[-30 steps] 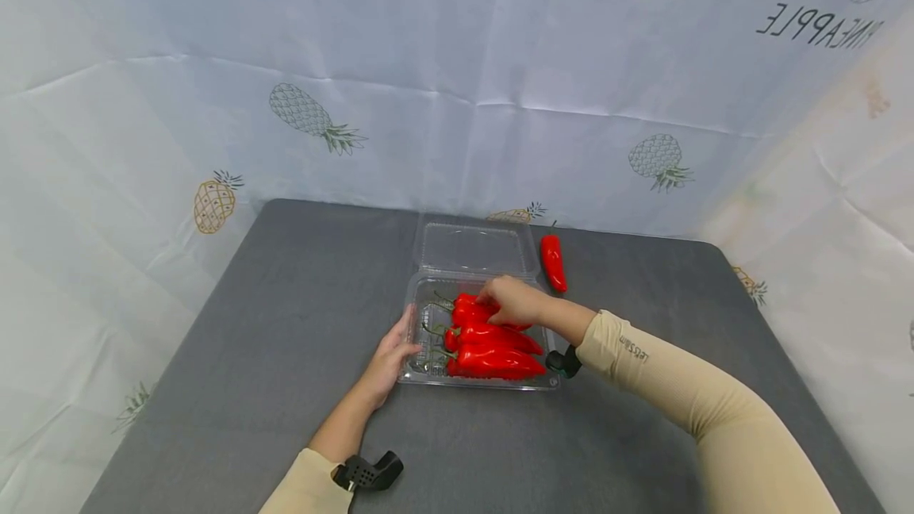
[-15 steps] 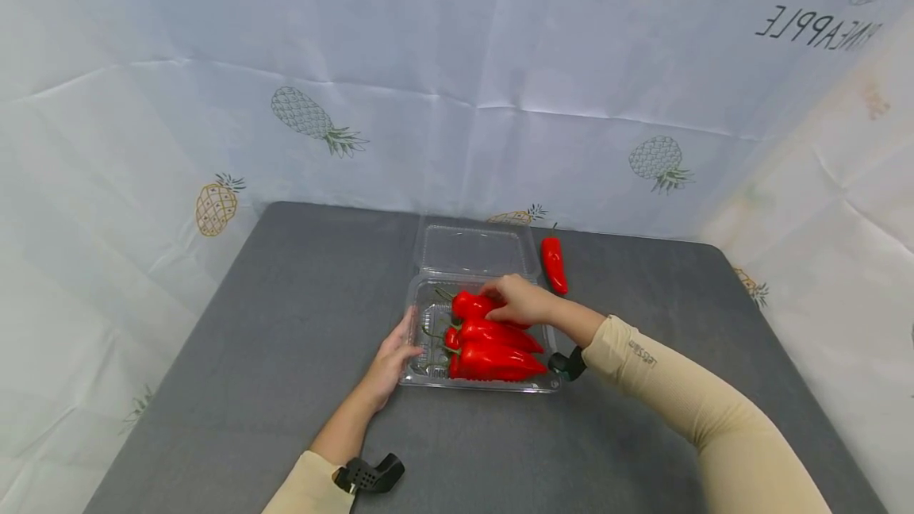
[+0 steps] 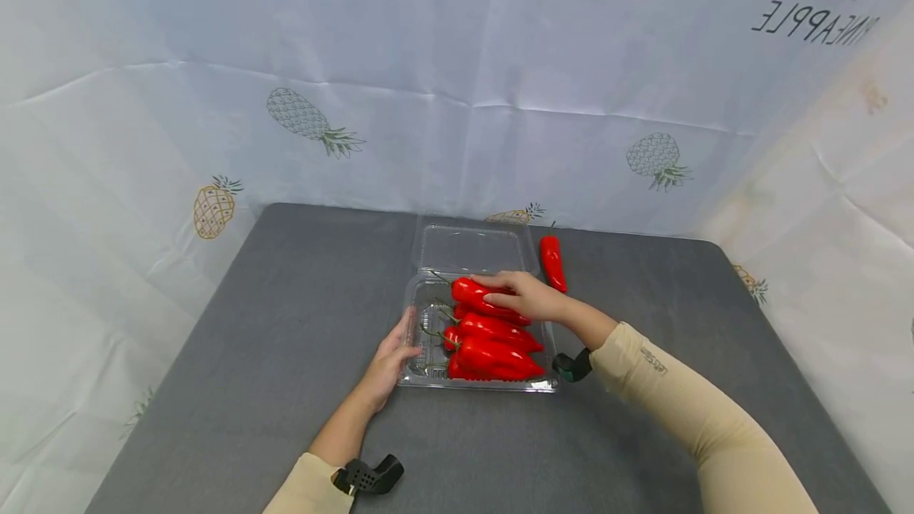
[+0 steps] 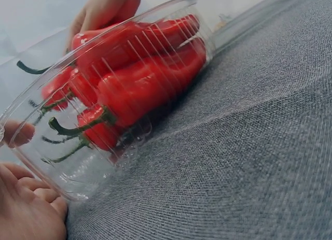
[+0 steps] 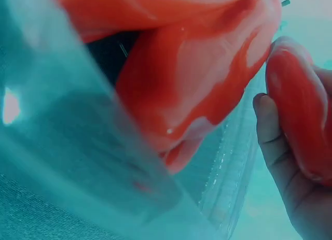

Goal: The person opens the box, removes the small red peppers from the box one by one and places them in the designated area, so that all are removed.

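A clear plastic clamshell container point(image 3: 421, 379) stands on the table with several red peppers point(image 3: 500, 359) inside, their green stems pointing left. My left hand point(image 3: 388, 355) grips its left rim, the thumb over the edge and the other fingers point(image 4: 39, 191) along the outside wall. With my right hand point(image 3: 524, 296) I hold another red pepper point(image 5: 295, 102) between thumb and fingers, over the back of the container. Below the held pepper point(image 3: 474, 292), part of one more shows in the head view.
The container's lid point(image 3: 471, 248) lies folded back behind it. A single red pepper point(image 3: 552, 264) lies on the grey tabletop point(image 3: 307, 300), right of the lid. A white curtain point(image 3: 464, 101) with pineapple prints hangs behind the table.
The right hand's pepper has shifted up and slightly back, baring part of a pepper underneath. My left hand keeps its place on the rim.
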Tool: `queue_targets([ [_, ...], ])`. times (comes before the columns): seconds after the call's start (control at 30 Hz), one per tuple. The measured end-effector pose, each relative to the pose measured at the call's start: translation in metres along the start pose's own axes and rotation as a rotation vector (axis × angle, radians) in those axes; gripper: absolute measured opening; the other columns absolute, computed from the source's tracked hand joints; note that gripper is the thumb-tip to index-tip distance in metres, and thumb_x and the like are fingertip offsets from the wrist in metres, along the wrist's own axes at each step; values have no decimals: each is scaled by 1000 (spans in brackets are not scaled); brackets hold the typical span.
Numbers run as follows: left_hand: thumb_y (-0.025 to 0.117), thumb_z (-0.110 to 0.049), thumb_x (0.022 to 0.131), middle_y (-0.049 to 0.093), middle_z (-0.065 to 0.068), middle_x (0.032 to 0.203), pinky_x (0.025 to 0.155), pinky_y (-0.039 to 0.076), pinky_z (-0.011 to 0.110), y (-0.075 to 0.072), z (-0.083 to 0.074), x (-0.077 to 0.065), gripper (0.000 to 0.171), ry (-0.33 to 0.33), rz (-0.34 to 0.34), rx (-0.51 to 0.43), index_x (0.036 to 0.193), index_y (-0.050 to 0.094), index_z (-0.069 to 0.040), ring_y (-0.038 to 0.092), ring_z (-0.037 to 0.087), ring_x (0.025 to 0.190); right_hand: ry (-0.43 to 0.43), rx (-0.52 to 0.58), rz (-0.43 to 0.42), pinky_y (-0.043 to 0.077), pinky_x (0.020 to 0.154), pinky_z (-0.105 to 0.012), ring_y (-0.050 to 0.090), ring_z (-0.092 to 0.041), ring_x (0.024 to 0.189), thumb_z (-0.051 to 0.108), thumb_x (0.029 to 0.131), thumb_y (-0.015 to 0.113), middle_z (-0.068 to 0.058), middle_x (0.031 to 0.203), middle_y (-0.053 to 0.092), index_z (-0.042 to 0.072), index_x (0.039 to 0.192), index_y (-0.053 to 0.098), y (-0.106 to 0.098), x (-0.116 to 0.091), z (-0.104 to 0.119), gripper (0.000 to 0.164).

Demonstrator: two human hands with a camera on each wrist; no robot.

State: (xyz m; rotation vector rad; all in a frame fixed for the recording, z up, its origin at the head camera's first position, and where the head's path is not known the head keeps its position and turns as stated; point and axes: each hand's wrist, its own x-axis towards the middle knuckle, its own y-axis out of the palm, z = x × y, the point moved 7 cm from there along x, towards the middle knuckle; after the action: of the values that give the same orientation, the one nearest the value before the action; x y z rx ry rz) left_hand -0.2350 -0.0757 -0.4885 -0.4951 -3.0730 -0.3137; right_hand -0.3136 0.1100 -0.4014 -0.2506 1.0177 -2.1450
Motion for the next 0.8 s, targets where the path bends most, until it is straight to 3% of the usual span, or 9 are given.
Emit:
queue_targets([
  [0.13, 39, 3, 85, -3, 20, 156, 97, 16, -3, 0, 0, 0, 74, -1, 2, 1, 147, -1, 6, -7, 31, 143, 34, 82, -7, 45, 60, -22, 50, -15, 75, 21, 92, 55, -13, 122, 61, 12, 140, 44, -2, -3, -4, 50],
  [0.23, 39, 3, 85, -3, 20, 156, 97, 16, -3, 0, 0, 0, 74, 0, 3, 7, 146, -1, 6, -7, 31, 143, 73, 140, -32, 38, 52, -20, 38, -12, 57, 21, 93, 55, -11, 97, 66, 12, 140, 43, -7, -6, -6, 49],
  [0.3, 39, 4, 84, -3, 21, 155, 97, 16, -3, 0, 0, 0, 74, 8, 4, 5, 146, -1, 7, -8, 32, 143, 103, 170, -51, 36, 50, -21, 31, -12, 52, 21, 93, 55, -8, 78, 59, 12, 140, 43, -11, -9, -8, 49],
  [0.37, 39, 4, 84, -4, 23, 154, 98, 16, -2, 0, -1, 0, 73, 18, 6, 3, 146, -1, 8, -8, 34, 142, 128, 188, -74, 38, 52, -21, 34, -12, 54, 23, 93, 54, -6, 70, 49, 12, 140, 43, -14, -11, -12, 50],
  [0.47, 39, 5, 84, -3, 23, 154, 98, 17, -2, 0, -1, 0, 73, 20, -1, 6, 146, 0, 8, -8, 35, 142, 163, 239, -119, 51, 61, -30, 50, -21, 66, 25, 93, 54, -11, 92, 62, 13, 141, 42, -20, -15, -18, 51],
  [0.57, 39, 4, 84, -1, 22, 155, 98, 17, -2, 0, -1, 0, 73, 13, -9, 10, 146, 1, 7, -6, 33, 143, 192, 292, -167, 55, 71, -43, 57, -36, 80, 27, 93, 53, -17, 121, 60, 12, 141, 41, -26, -19, -25, 51],
  [0.67, 39, 3, 85, -1, 20, 156, 97, 17, -3, 0, 0, 1, 73, 4, -11, 12, 147, 1, 6, -5, 31, 144, 228, 329, -217, 55, 71, -43, 57, -43, 82, 28, 94, 52, -21, 123, 58, 13, 142, 40, -32, -24, -32, 52],
  [0.8, 39, 3, 85, -1, 20, 156, 97, 17, -3, 0, 0, 0, 73, -1, -13, 16, 147, 1, 6, -5, 31, 144, 260, 345, -284, 54, 68, -32, 60, -34, 77, 27, 94, 51, -23, 119, 55, 13, 142, 39, -40, -29, -43, 51],
])
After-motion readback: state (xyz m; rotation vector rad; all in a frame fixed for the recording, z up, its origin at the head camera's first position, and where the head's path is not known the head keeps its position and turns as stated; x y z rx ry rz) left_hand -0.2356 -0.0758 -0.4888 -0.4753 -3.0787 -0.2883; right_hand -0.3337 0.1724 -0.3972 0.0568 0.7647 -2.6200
